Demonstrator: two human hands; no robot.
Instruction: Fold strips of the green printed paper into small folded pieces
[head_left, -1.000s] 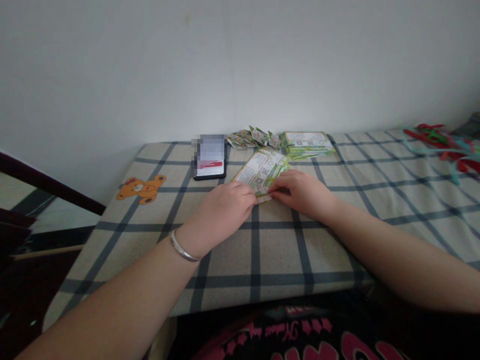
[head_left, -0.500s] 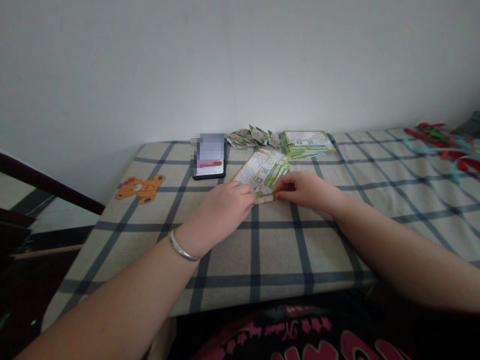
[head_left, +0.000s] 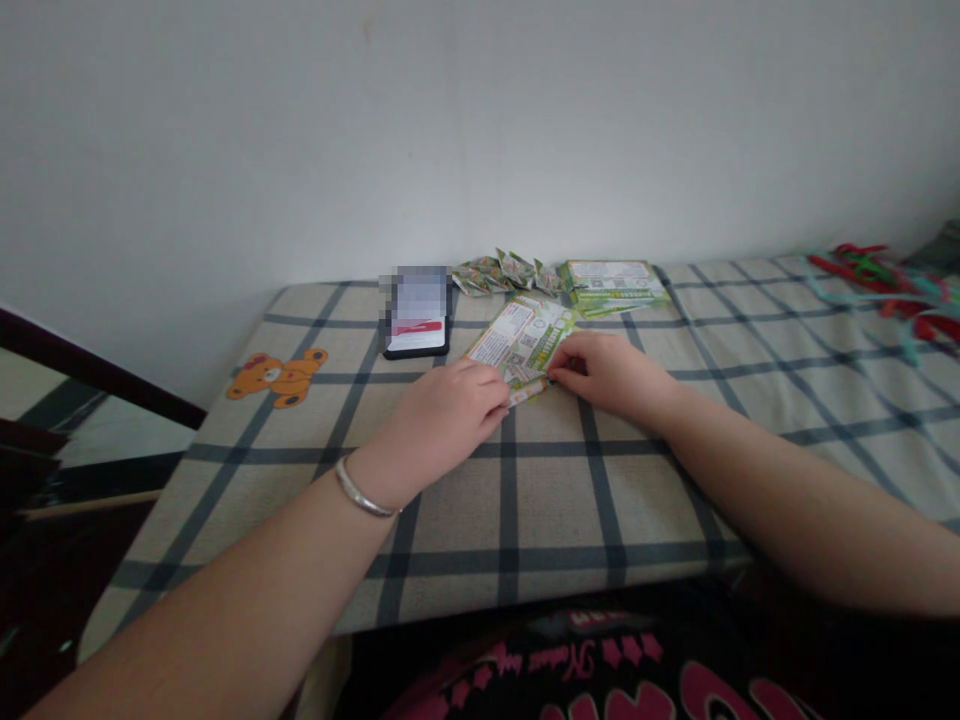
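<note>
A flat green-and-white printed cardboard box lies slanted on the checked cloth, between my two hands. Its near edge shows a narrow flap standing slightly up. My left hand has curled fingers closed on the near left corner, with the fingertips partly hidden. At the near right corner, my right hand pinches the flap between thumb and forefinger. Just beyond the box is a row of small crinkled green sachets. To their right rest more flat printed boxes, stacked and overlapping.
A phone with a partly blurred screen lies left of the box. An orange bear figure is on the cloth at far left. Red, green and pale blue strips are heaped at far right. A white wall borders the table's back.
The box's near flap has tilted up from the panel at my right fingertips. My right hand has shifted slightly up; my left hand stays at its corner.
</note>
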